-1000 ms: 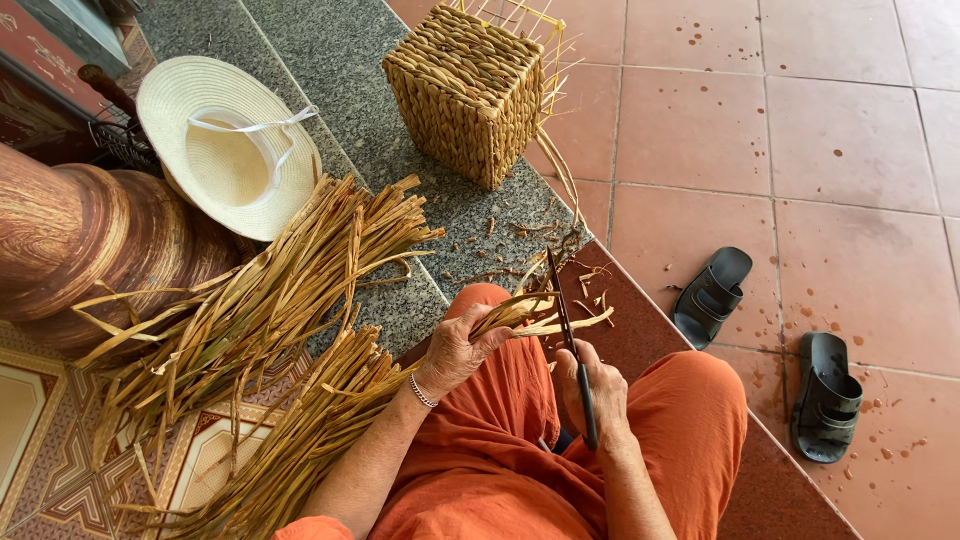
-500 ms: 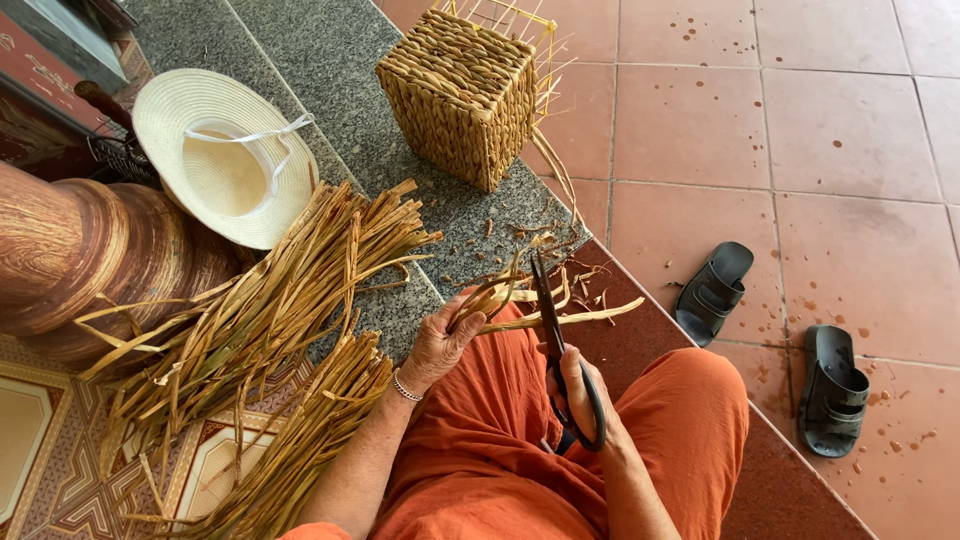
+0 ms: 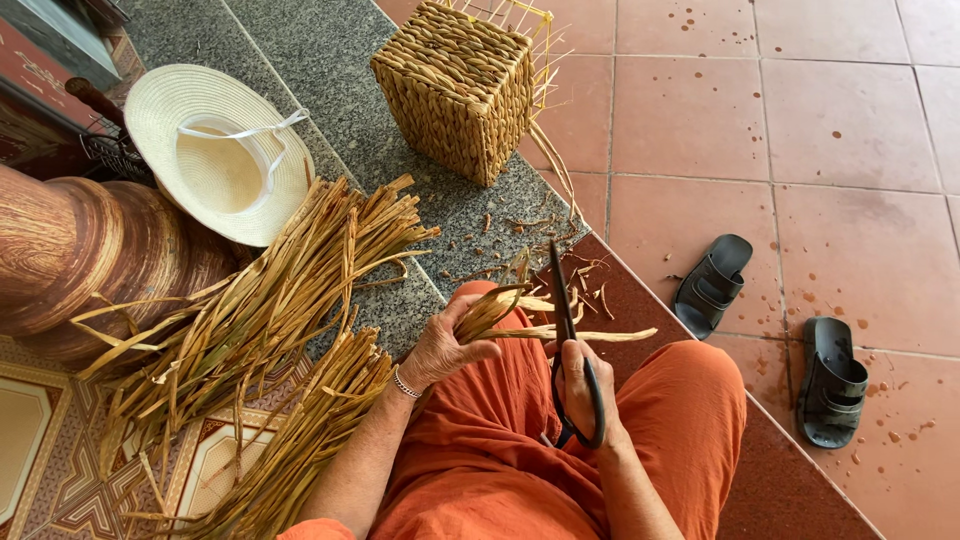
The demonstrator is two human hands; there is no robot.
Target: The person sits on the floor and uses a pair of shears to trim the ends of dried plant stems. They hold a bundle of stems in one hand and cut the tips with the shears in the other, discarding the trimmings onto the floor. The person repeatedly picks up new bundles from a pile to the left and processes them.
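**Ana:** Head view first: what did the fingers have?

**Binh:** The left hand (image 3: pixel 440 350) was curled tight around a small bunch of dried strips (image 3: pixel 510 312), their pale ends poking out past the thumb over the orange-clad lap (image 3: pixel 520 450). The right hand (image 3: pixel 585 395) was wrapped through the loops of long black scissors (image 3: pixel 565 340), gripping them firmly. The blades pointed away from the lap and looked nearly together; whether they had bitten a strip I couldn't tell.

**Ana:** And outward from the lap?

**Binh:** Just beyond the knees, short trimmed scraps (image 3: pixel 560 265) littered the stone step. To the left of the lap lay a large loose heap of long strips (image 3: pixel 250 340). Farther ahead stood a woven square basket (image 3: pixel 460 85), with thin stakes sticking out on its far side.

**Ana:** How far along, would you judge?

**Binh:** Some trimming was done, going by the scraps, and the basket's walls looked fully woven. The big heap suggested plenty of material left uncut.

**Ana:** How did the strips look?

**Binh:** Flat, dry, straw-yellow to brown, frayed at the ends, some curling.

**Ana:** Anything else?

**Binh:** A pale straw hat (image 3: pixel 215 150) lay beyond the heap, and two dark sandals (image 3: pixel 770 340) sat to the right of the lap on red tiles.
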